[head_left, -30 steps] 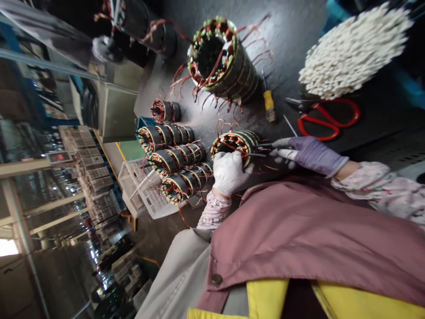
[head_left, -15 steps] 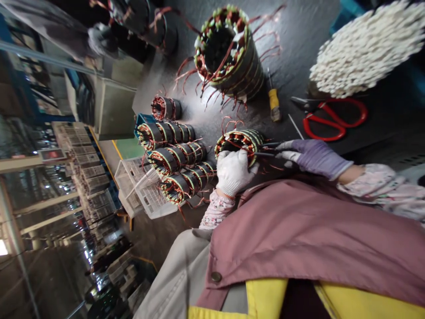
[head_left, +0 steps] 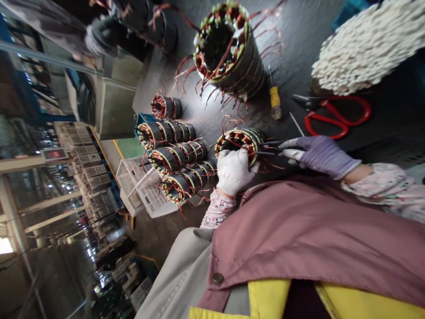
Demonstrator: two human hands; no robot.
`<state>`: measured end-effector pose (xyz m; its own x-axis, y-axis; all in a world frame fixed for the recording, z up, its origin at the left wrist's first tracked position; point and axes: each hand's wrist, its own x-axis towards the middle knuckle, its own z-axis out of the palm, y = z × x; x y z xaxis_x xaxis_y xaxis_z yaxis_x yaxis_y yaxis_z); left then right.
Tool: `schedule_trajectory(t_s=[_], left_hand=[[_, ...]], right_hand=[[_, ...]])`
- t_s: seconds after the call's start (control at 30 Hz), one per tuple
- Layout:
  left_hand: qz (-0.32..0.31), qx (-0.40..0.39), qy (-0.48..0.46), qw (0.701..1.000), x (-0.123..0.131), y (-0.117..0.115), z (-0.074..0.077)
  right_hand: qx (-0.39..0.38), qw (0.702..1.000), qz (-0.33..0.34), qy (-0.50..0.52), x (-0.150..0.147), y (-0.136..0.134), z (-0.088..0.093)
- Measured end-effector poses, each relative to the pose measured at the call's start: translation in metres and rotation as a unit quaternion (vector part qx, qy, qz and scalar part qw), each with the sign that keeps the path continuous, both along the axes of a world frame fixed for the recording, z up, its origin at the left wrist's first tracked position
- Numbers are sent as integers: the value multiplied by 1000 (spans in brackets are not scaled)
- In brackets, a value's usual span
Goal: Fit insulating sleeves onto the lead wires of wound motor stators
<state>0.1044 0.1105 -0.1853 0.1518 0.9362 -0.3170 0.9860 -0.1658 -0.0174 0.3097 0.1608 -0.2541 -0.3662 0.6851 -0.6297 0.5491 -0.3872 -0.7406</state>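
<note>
Steady the stator [head_left: 254, 136], just off view centre toward two o'clock, with your left hand [head_left: 235, 171] gripping its six-o'clock rim, and gently guide the dark tube [head_left: 271, 143] your right hand [head_left: 320, 155] seems to pinch at the stator's three o'clock, sparing the leads [head_left: 232, 118] splaying from its copper-wound, green-edged face.

Ref = sm. stator [head_left: 256, 136], on bench [head_left: 204, 116]. Lg. stator [head_left: 250, 71] behind; screwdriver [head_left: 275, 101] behind-R; scissors [head_left: 336, 117] R, sl. behind; rod bundle [head_left: 368, 48] far R, behind; 3 stator rows [head_left: 175, 155] L; crate [head_left: 155, 200] far L.
</note>
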Motion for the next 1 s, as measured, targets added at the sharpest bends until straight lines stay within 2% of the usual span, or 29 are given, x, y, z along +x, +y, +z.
schedule_trajectory(t_s=[0.07, 0.17, 0.27, 0.37, 0.53, 0.6, 0.67, 0.73, 0.8, 0.83, 0.9, 1.0], left_hand=[[0, 0, -2, 1000, -1, 0, 0], [-1, 1, -4, 1000, -1, 0, -1], [-5, 2, -5, 1000, -2, 0, -2], [-2, -2, -2, 1000, -2, 0, -2], [1, -7, 1, 1000, -1, 1, 0], [1, -13, 2, 1000, 0, 2, 1], [-2, -17, 1, 1000, 0, 2, 2], [-3, -15, 2, 1000, 0, 2, 1], [-1, -9, 4, 1000, 0, 1, 0], [0, -5, 3, 1000, -1, 0, -1], [-2, 1, -1, 1000, -1, -1, -3], [-4, 2, -4, 1000, -1, -2, -3]], right_hand=[[-34, 999, -11, -12, -3, 2, 6], [-26, 1000, -6, -16, -10, 4, 11], [-25, 1000, 5, -10, -13, 3, 11], [-55, 998, -27, 0, -10, -1, 9], [-45, 998, -44, -6, -10, -11, 7], [0, 999, -37, -28, -13, -12, 5], [87, 995, -15, -56, -14, -10, 0], [160, 984, 37, -72, -12, -6, -6], [183, 976, 97, -69, -9, -3, -12], [178, 975, 112, -63, -9, -3, -13], [135, 986, 84, -47, -10, -6, -11], [-2, 998, -50, -33, -20, -16, 1]])
